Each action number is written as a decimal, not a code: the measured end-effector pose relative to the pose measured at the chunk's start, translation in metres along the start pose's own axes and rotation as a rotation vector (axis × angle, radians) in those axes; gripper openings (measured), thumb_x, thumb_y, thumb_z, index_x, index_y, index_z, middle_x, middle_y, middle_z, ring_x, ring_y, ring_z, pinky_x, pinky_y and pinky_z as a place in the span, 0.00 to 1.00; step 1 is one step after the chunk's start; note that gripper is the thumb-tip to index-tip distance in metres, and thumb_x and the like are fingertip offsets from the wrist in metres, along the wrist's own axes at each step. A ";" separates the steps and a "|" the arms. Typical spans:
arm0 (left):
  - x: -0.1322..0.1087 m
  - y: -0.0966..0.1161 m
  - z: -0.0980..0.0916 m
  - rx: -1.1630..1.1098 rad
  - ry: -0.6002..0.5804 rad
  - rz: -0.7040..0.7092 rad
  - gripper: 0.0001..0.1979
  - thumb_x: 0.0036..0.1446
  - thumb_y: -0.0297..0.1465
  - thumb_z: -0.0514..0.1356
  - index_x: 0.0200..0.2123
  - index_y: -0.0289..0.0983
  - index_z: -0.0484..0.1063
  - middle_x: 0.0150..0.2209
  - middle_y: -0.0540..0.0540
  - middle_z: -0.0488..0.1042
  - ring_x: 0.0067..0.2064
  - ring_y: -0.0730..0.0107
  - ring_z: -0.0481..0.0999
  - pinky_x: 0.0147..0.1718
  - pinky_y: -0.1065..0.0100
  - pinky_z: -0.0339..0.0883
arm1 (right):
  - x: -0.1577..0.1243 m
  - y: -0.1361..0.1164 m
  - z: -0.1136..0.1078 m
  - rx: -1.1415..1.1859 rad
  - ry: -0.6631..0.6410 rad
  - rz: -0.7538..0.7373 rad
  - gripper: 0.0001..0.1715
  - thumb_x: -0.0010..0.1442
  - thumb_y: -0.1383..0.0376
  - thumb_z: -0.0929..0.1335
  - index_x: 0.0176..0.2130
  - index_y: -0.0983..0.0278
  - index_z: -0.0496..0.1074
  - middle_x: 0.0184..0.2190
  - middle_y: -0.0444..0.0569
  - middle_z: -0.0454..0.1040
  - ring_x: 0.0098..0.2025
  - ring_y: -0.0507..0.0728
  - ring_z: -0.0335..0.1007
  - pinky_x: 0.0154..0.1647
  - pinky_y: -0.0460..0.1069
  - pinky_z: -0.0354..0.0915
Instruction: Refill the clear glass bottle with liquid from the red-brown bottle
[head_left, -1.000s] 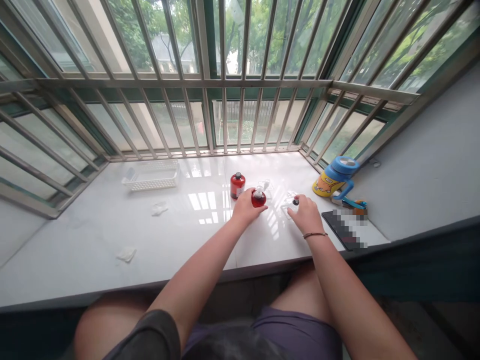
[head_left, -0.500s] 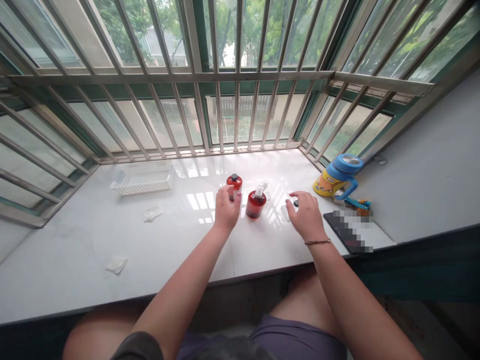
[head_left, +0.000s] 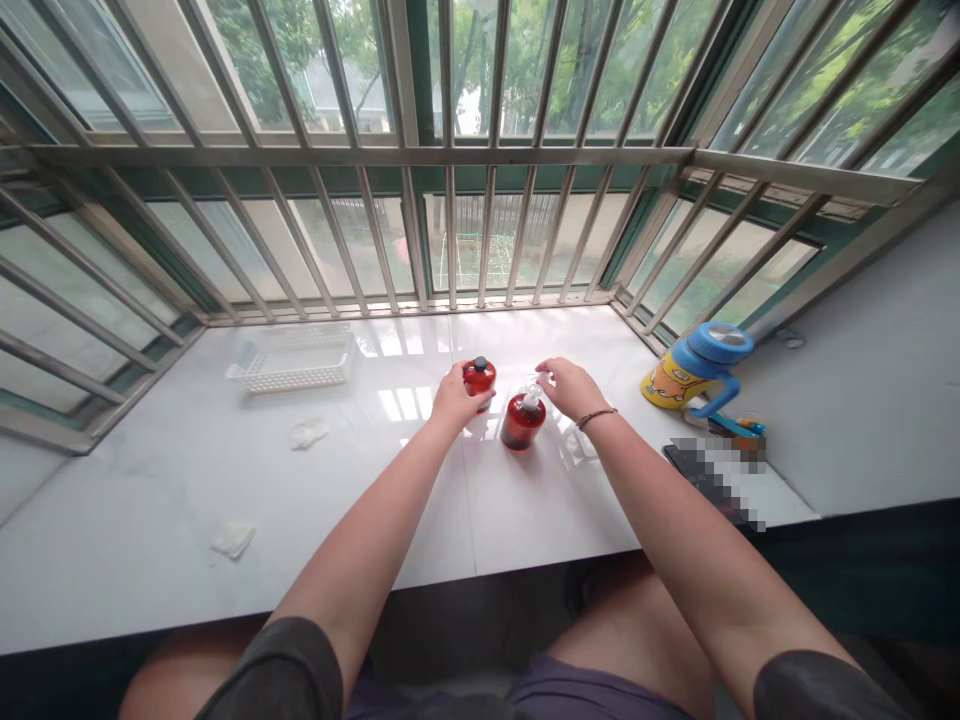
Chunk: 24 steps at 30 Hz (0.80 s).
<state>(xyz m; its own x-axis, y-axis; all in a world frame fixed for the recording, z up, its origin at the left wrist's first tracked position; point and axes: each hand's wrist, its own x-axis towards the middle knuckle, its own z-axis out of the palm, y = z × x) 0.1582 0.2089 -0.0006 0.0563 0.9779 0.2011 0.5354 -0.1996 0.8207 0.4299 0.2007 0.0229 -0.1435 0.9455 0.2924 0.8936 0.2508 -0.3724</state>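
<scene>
Wrapping the left hand (head_left: 452, 400) around the capped bottle (head_left: 478, 378), gripping its side while it is standing upright on the sill (head_left: 150, 520). Reaching the right hand (head_left: 571, 388) past the pump bottle (head_left: 523, 424), with fingers half curled close behind its nozzle (touching it or pinching anything: cannot tell). Working mid-sill, with both bottles just beside each other. Seeing a basket (head_left: 292, 362) and a tissue (head_left: 307, 432) lying well off to the left, and a cup (head_left: 694, 365) standing to the right.
</scene>
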 end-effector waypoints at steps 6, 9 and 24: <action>-0.012 0.002 -0.018 -0.067 0.044 -0.024 0.34 0.50 0.35 0.79 0.58 0.42 0.71 0.56 0.42 0.81 0.57 0.54 0.81 0.58 0.56 0.72 | 0.000 -0.012 -0.023 -0.003 0.098 0.034 0.12 0.68 0.65 0.70 0.50 0.64 0.78 0.47 0.57 0.81 0.44 0.63 0.79 0.52 0.58 0.74; -0.027 -0.001 -0.044 -0.079 0.103 -0.036 0.34 0.50 0.35 0.78 0.58 0.43 0.71 0.59 0.42 0.80 0.59 0.54 0.80 0.60 0.54 0.71 | -0.006 -0.030 -0.057 0.014 0.258 0.007 0.15 0.71 0.62 0.68 0.54 0.64 0.76 0.52 0.58 0.79 0.47 0.63 0.78 0.53 0.59 0.75; -0.200 -0.023 -0.181 0.128 0.194 -0.344 0.38 0.47 0.51 0.77 0.59 0.47 0.73 0.58 0.45 0.80 0.57 0.47 0.80 0.58 0.48 0.75 | -0.123 -0.174 -0.053 0.366 -0.036 -0.441 0.11 0.73 0.66 0.70 0.54 0.56 0.74 0.46 0.51 0.81 0.47 0.61 0.80 0.48 0.57 0.78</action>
<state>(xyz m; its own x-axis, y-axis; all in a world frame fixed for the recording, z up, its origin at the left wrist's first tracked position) -0.0182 0.0072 0.0368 -0.2975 0.9541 0.0336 0.5962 0.1582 0.7871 0.3141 0.0301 0.0984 -0.4894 0.7397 0.4620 0.5410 0.6730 -0.5044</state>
